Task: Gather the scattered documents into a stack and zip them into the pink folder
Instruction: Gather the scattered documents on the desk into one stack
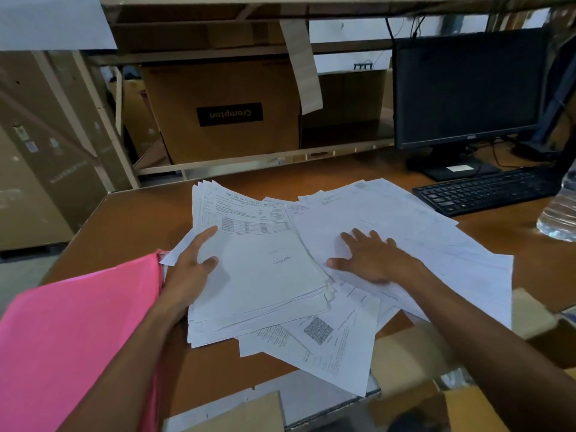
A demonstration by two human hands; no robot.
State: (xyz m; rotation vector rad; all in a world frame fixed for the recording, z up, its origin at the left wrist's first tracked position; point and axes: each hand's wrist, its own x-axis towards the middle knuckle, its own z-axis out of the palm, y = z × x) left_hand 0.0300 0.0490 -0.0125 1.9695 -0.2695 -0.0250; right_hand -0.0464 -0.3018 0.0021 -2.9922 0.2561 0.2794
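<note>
While both hands press flat, white papers (pixel 311 269) sprawl across the desk (pixel 124 219).
Left hand (pixel 190 269) and right hand (pixel 371 260) rest open, apart; pink folder (pixel 78 332) lies near left.

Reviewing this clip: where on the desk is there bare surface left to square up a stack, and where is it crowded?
Bare desk lies left of the stacked papers, behind the pink folder. A bare strip runs behind the sheets up to the shelf. Crowded: loose sheets fill the centre and right, up to the keyboard and bottle.
</note>
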